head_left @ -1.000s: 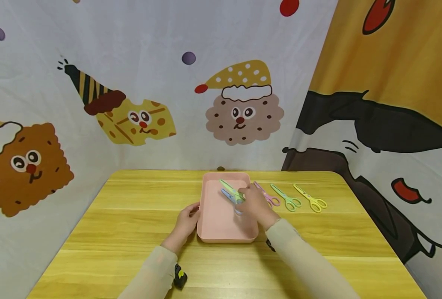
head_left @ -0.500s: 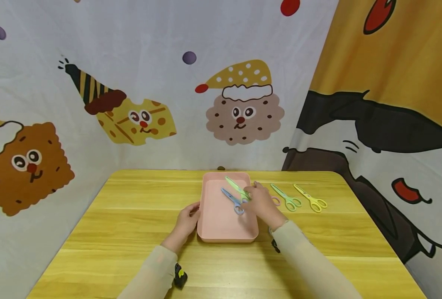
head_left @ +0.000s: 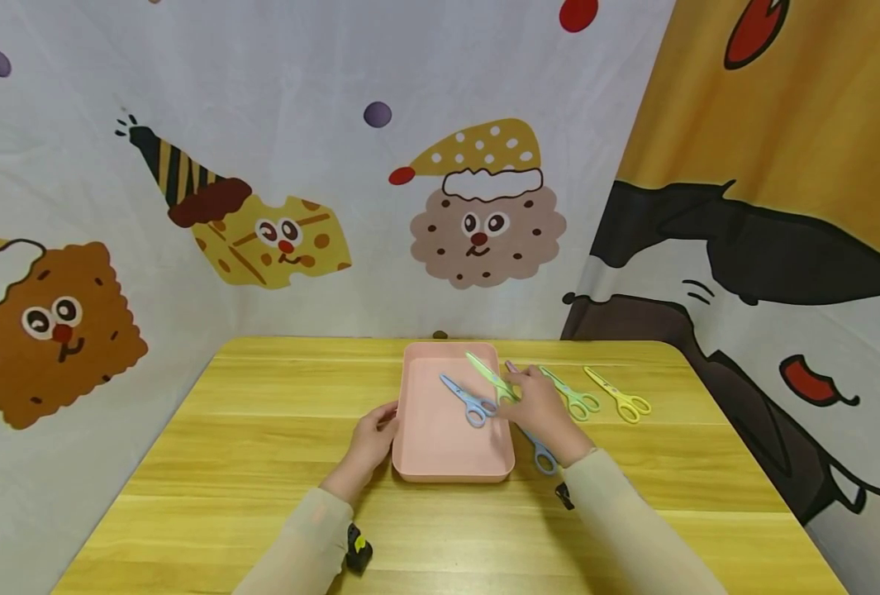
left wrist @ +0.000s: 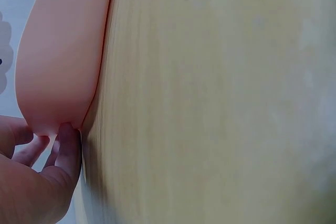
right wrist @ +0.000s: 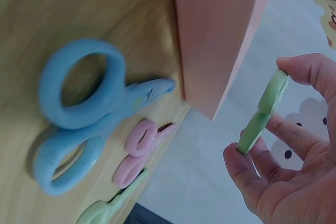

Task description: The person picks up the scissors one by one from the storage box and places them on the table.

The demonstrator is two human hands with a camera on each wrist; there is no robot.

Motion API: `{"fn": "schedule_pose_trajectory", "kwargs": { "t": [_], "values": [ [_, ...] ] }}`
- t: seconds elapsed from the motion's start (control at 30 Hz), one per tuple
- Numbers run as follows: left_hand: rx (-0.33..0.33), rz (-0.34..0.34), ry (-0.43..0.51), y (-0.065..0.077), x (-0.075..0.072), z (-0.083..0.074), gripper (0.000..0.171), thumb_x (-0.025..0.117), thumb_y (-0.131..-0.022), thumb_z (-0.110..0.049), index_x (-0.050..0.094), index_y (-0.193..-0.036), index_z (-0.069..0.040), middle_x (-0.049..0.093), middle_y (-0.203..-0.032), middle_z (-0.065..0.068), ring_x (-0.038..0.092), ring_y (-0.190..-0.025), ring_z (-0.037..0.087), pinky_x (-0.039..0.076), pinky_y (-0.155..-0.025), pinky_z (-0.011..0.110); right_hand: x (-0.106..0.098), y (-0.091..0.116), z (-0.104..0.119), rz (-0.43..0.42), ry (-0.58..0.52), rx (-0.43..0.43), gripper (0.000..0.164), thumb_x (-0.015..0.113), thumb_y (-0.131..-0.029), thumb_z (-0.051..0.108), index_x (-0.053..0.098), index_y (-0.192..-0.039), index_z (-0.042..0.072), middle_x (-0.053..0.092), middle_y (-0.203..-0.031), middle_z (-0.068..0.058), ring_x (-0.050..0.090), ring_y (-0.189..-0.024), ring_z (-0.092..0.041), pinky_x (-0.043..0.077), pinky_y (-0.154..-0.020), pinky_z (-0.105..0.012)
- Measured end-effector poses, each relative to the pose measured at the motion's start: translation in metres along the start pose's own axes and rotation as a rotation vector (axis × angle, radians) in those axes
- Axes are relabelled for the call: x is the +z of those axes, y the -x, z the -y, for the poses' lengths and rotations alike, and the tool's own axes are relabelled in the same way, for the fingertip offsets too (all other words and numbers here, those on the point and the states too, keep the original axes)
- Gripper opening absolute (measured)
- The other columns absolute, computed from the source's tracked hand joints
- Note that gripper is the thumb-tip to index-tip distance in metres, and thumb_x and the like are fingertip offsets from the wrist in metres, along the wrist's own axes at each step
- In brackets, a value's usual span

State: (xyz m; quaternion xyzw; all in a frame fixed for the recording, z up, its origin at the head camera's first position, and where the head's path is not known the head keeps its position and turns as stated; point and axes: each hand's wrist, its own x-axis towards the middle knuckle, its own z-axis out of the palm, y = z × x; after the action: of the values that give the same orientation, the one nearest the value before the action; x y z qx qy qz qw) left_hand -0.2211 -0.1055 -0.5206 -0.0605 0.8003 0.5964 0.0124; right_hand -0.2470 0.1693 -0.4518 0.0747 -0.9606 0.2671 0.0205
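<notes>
My right hand [head_left: 547, 413] pinches the handle loops of light green scissors [head_left: 484, 370], whose blades reach over the right side of a pink tray [head_left: 440, 478]. In the right wrist view, the green handle [right wrist: 262, 109] sits edge-on between thumb and fingertips. Blue scissors [head_left: 462, 395] lie inside the tray. At the tray's left wall is my left hand [head_left: 368, 446]; in the left wrist view its thumb and fingers [left wrist: 68, 153] hold the wall. A second pair of blue scissors [head_left: 544, 456] lies on the table, partly under my right hand.
Right of the tray on the wooden table [head_left: 261, 471] lie pink scissors [right wrist: 137, 150], mostly hidden in the head view, then green scissors [head_left: 581, 402] and yellow scissors [head_left: 621, 398]. A printed cloth [head_left: 298, 124] hangs behind the table.
My right hand has moved rightward with the light green scissors, off the blue scissors in the tray. The blue scissors on the table have come into view. My left hand has stayed put.
</notes>
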Motion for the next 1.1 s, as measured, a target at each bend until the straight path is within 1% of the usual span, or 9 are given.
{"fn": "schedule_pose_trajectory", "kwargs": {
  "t": [0.1,0.13,0.23,0.33,0.5,0.67,0.83,1.03,1.1],
  "values": [
    [0.013,0.0,-0.008,0.001,0.0,0.0,0.036,0.052,-0.095,-0.005,0.054,-0.131,0.001,0.059,-0.122,0.021,0.057,-0.11,0.033,0.05,-0.094,0.042,-0.001,0.001,-0.007,-0.002,0.018,0.021,0.07,0.079,-0.071,0.038,0.057,-0.131,0.008,0.055,-0.109,-0.013,0.052,-0.091,-0.027,0.049,-0.073,-0.038],
    [0.005,0.0,-0.006,0.001,0.0,0.0,0.036,0.052,-0.095,-0.005,0.054,-0.131,0.0,0.059,-0.122,0.021,0.057,-0.11,0.033,0.05,-0.094,0.042,-0.002,0.001,-0.009,-0.003,0.037,0.027,0.069,0.079,-0.072,0.038,0.058,-0.13,0.008,0.055,-0.11,-0.014,0.052,-0.093,-0.028,0.049,-0.075,-0.04],
    [0.0,0.005,-0.011,0.001,0.0,0.001,0.036,0.051,-0.096,-0.005,0.053,-0.132,0.0,0.058,-0.123,0.021,0.057,-0.111,0.033,0.05,-0.094,0.042,-0.005,0.003,-0.013,-0.003,0.058,0.037,0.065,0.076,-0.073,0.034,0.059,-0.129,0.006,0.055,-0.115,-0.019,0.053,-0.1,-0.034,0.05,-0.081,-0.047],
    [-0.009,0.005,-0.006,0.001,0.0,0.001,0.036,0.051,-0.096,-0.006,0.054,-0.132,-0.001,0.058,-0.123,0.02,0.056,-0.111,0.032,0.05,-0.094,0.042,-0.009,0.005,-0.015,-0.001,0.056,0.045,0.062,0.076,-0.073,0.031,0.06,-0.128,0.006,0.054,-0.119,-0.022,0.053,-0.103,-0.038,0.05,-0.081,-0.05],
    [-0.006,0.002,-0.004,0.0,0.0,0.002,0.036,0.051,-0.095,-0.006,0.054,-0.131,0.0,0.059,-0.122,0.02,0.057,-0.11,0.032,0.05,-0.094,0.041,-0.012,0.009,-0.021,0.004,0.06,0.069,0.062,0.075,-0.073,0.031,0.06,-0.128,0.007,0.054,-0.115,-0.019,0.053,-0.097,-0.035,0.05,-0.077,-0.046],
    [0.004,-0.002,-0.005,0.0,0.0,0.002,0.036,0.052,-0.095,-0.005,0.054,-0.131,0.0,0.059,-0.121,0.02,0.057,-0.11,0.032,0.05,-0.094,0.041,-0.012,0.011,-0.031,0.014,0.046,0.085,0.059,0.073,-0.075,0.028,0.059,-0.127,0.006,0.054,-0.106,-0.016,0.051,-0.086,-0.028,0.047,-0.067,-0.036],
    [0.008,-0.002,-0.005,0.0,0.0,0.003,0.036,0.052,-0.095,-0.005,0.054,-0.131,0.0,0.059,-0.121,0.02,0.057,-0.111,0.032,0.05,-0.094,0.042,-0.015,0.013,-0.04,0.0,0.033,0.085,0.057,0.072,-0.074,0.025,0.06,-0.126,0.006,0.054,-0.107,-0.017,0.05,-0.089,-0.03,0.048,-0.067,-0.037],
    [0.007,0.003,-0.009,-0.001,0.0,0.003,0.036,0.052,-0.095,-0.005,0.054,-0.131,0.0,0.059,-0.122,0.02,0.057,-0.111,0.032,0.05,-0.094,0.041,-0.017,0.017,-0.045,-0.031,0.06,0.056,0.052,0.068,-0.08,0.035,0.063,-0.122,0.004,0.055,-0.097,-0.015,0.048,-0.076,-0.024,0.042,-0.059,-0.03],
    [0.004,0.004,-0.01,-0.001,0.0,0.003,0.036,0.052,-0.096,-0.006,0.054,-0.131,0.0,0.059,-0.122,0.02,0.057,-0.111,0.032,0.05,-0.094,0.041,-0.019,0.019,-0.047,-0.035,0.06,0.052,0.052,0.067,-0.08,0.034,0.063,-0.122,0.004,0.056,-0.097,-0.016,0.048,-0.074,-0.024,0.041,-0.059,-0.03]
  ]
}}
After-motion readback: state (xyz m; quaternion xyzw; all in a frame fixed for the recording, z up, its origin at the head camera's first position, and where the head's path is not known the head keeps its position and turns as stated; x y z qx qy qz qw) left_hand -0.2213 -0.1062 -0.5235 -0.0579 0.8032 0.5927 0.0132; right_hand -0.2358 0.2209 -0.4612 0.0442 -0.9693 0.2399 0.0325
